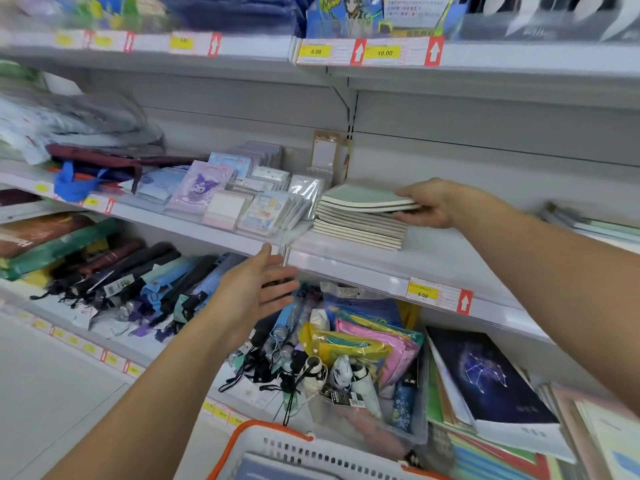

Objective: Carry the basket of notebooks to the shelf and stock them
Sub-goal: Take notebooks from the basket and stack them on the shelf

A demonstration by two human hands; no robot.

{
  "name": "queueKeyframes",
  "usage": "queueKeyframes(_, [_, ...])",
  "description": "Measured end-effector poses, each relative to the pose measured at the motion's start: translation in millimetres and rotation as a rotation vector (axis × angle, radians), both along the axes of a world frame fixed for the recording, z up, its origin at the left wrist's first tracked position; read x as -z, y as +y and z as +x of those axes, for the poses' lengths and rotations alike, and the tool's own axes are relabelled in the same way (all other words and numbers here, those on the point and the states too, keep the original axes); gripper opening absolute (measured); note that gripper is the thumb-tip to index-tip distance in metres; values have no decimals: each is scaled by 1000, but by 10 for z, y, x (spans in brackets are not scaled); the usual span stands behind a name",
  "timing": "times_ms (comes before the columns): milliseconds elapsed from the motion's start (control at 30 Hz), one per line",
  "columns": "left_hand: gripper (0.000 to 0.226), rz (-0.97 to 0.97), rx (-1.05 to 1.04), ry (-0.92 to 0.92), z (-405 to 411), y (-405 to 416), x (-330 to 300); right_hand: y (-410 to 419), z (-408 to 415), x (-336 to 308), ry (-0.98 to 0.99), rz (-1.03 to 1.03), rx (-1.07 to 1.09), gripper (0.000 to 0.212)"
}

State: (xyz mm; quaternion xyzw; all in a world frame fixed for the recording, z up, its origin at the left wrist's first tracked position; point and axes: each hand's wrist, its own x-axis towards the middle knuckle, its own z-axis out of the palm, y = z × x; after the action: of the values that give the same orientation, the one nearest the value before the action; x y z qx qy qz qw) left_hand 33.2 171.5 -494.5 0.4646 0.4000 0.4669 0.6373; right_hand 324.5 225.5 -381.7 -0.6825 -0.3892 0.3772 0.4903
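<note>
At the bottom edge, nearest the viewer, sits a white plastic basket with slotted walls and an orange rim (313,453); a bluish notebook cover inside it (277,471) is only partly in view. Just beyond it, the lowest shelf holds a clear plastic bin (420,427) filled with folded umbrellas and colourful plastic pouches. To its right lies a dark blue notebook with a constellation drawing on the cover (485,379), on top of a slanted pile of other books. To the left on that shelf lies a heap of folded dark and pale blue umbrellas (145,285).

The left hand (256,289) hovers in mid-air in front of the white middle shelf's edge (363,268), palm turned inward, its fingers (280,284) spread wide and holding nothing.

Farther back, on the middle shelf, rests a stack of thin pale green notebooks with cream page edges (360,223). The right hand (433,202) grips the right end of the top few notebooks in this stack, thumb on top and fingers curled underneath, so they are lifted slightly above the rest. Just left of the stack stand small packs of pastel stationery (242,195), one with a purple cartoon character. A yellow price tag with a red arrow (438,294) is fixed to the shelf edge.
</note>
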Motion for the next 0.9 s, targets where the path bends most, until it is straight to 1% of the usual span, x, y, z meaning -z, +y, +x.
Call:
queueKeyframes(67, [45, -13, -7, 34, -17, 14, 27, -5, 46, 2, -283, -121, -79, 31])
queueKeyframes(133, [42, -13, -5, 75, -10, 27, 58, 2, 91, 38, -523, -215, -99, 49])
queueKeyframes(200, [39, -23, -2, 127, 12, 16, 90, 54, 123, 106, -674, -225, -57, 65])
queueKeyframes(233, [38, -31, 3, 159, 25, 3, 112, 87, 119, 136, -704, -197, -26, 68])
queueKeyframes(300, [38, -61, 35, 224, 58, -28, 172, 145, 95, 182, -750, -138, 23, 69])
queueKeyframes(400, [40, -126, 76, 289, 105, -63, 246, 241, 55, 249, -878, -115, 29, 70])
queueKeyframes(467, [40, -123, 87, 312, 114, -52, 275, 287, 44, 288, -991, -123, 37, 79])
queueKeyframes(533, [39, -121, 83, 306, 104, -30, 292, 318, 36, 324, -1061, -123, 52, 86])
queueKeyframes(633, [38, -139, 82, 304, 73, -8, 333, 353, 25, 374, -1067, -140, 47, 85])
queueKeyframes(700, [39, -133, 100, 334, 63, -39, 351, 351, 15, 413, -1016, -159, 55, 95])
queueKeyframes(733, [39, -126, 104, 362, 59, -54, 352, 302, -19, 437, -988, -134, 78, 102])
queueKeyframes(767, [39, -118, 103, 406, 46, -60, 368, 199, -89, 480, -977, -57, 127, 105])
queueKeyframes(800, [40, -103, 105, 476, 28, -60, 403, 33, -202, 571, -985, 93, 185, 102])
queueKeyframes(833, [41, -78, 120, 572, 6, -57, 448, -170, -345, 727, -1002, 292, 235, 92])
queueKeyframes(867, [43, -54, 152, 681, -19, -56, 510, -408, -524, 956, -987, 490, 247, 76])
queueKeyframes(900, [45, -29, 204, 804, -50, -66, 581, -652, -717, 1286, -937, 599, 208, 59])
